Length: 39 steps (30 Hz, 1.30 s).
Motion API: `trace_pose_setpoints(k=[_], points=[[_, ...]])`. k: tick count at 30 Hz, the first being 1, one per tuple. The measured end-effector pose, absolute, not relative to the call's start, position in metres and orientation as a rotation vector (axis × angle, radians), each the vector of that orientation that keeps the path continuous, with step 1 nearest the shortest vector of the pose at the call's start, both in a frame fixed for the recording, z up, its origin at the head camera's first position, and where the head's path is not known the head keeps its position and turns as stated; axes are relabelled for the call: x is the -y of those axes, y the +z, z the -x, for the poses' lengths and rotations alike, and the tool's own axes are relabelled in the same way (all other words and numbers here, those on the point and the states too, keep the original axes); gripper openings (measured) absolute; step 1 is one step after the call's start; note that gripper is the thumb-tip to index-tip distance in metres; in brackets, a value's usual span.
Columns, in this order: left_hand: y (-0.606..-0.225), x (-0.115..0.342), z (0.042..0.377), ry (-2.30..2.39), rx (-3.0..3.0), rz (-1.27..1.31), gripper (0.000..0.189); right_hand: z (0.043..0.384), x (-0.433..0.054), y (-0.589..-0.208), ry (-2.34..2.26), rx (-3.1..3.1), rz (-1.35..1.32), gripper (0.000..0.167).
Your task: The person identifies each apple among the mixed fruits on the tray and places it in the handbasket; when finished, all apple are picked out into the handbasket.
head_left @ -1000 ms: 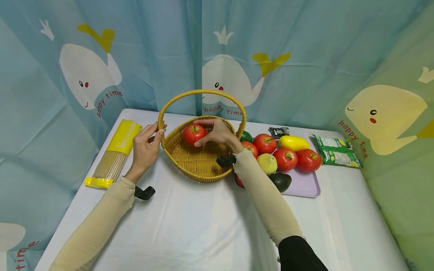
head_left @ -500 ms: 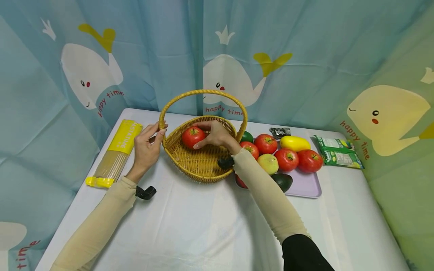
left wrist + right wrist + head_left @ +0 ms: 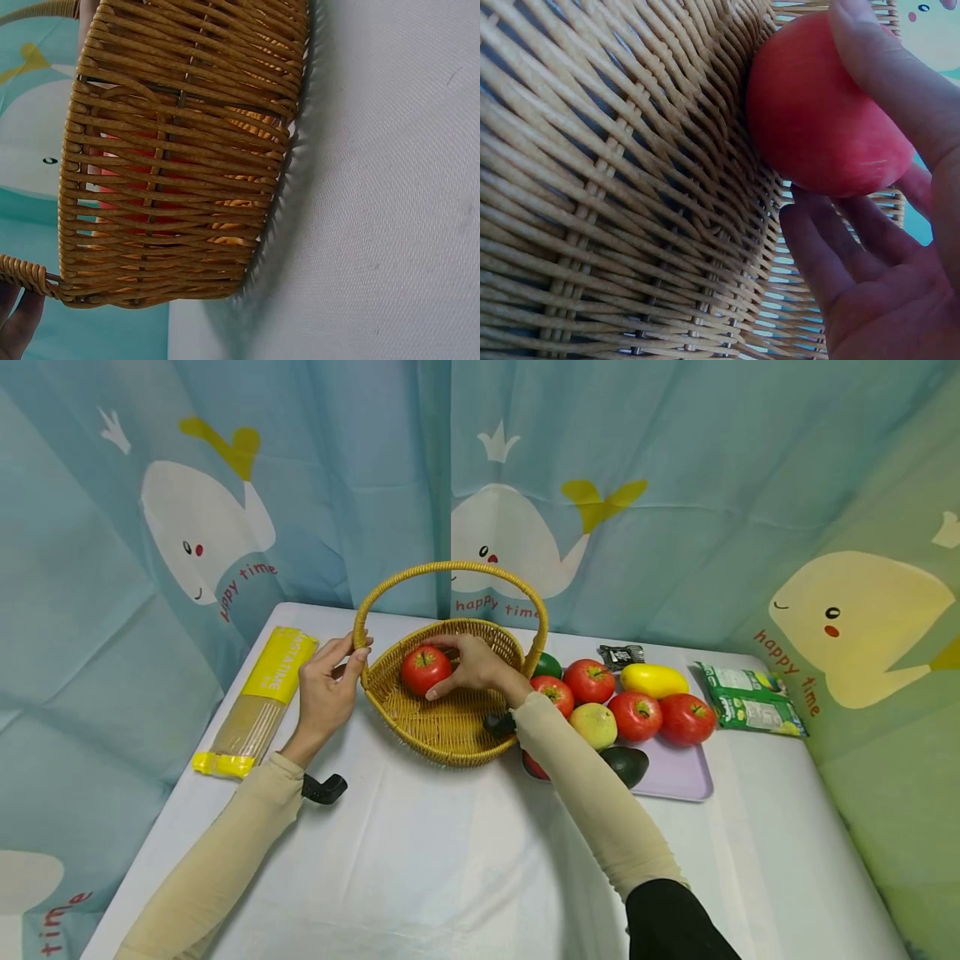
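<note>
A yellow wicker basket (image 3: 450, 727) with a tall arched handle stands on the white table. My left hand (image 3: 327, 689) pinches the left foot of that handle, and its fingertips (image 3: 21, 322) show at the handle's base in the left wrist view. Inside the basket, my right hand (image 3: 483, 664) holds a red apple (image 3: 424, 671) between thumb and fingers, near the left inner side. Seen from the right wrist, the apple (image 3: 821, 112) lies against the woven wall, with the thumb over it and fingers beneath. Through the weave in the left wrist view, red patches show.
Right of the basket, a lilac tray (image 3: 678, 772) bears several apples, a yellow-green fruit (image 3: 594, 725), an avocado (image 3: 625, 765) and a yellow mango-like fruit (image 3: 654, 680). Green snack packets (image 3: 752, 697) lie farther right, a small black packet (image 3: 621, 656) behind. A pasta packet (image 3: 258, 702) lies left.
My right hand has brought the apple slightly left and lower into the basket. The left hand keeps its grip on the handle, and the basket stays in place.
</note>
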<state>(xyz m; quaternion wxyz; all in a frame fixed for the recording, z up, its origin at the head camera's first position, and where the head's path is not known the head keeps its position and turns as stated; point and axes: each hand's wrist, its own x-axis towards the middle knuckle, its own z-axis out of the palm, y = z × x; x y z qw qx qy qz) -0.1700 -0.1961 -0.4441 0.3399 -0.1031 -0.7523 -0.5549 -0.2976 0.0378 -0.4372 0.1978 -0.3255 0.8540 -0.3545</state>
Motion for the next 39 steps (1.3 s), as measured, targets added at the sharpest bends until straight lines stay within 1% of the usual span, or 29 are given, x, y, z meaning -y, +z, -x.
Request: trace_pose_setpoints(k=[6,12,18,23,30,39], points=[[-0.446,0.194,0.17,-1.46,1.947,0.287,0.027,0.295,-0.047,-0.432,-1.011,-2.382,0.917,0.091],[-0.446,0.192,0.17,-1.466,1.954,0.28,0.029,0.286,-0.07,-0.413,-1.134,-2.334,0.931,0.085],[-0.445,0.194,0.169,-1.461,1.963,0.269,0.03,0.264,-0.098,-0.396,-1.277,-2.227,0.992,0.084],[-0.443,0.193,0.17,-1.464,1.949,0.276,0.028,0.243,-0.127,-0.389,-1.434,-2.096,1.021,0.084],[-0.444,0.192,0.17,-1.437,1.954,0.274,0.028,0.217,-0.169,-0.388,-1.535,-2.151,1.032,0.079],[-0.446,0.194,0.169,-1.449,1.962,0.246,0.029,0.194,-0.214,-0.392,-1.565,-2.274,0.938,0.084]])
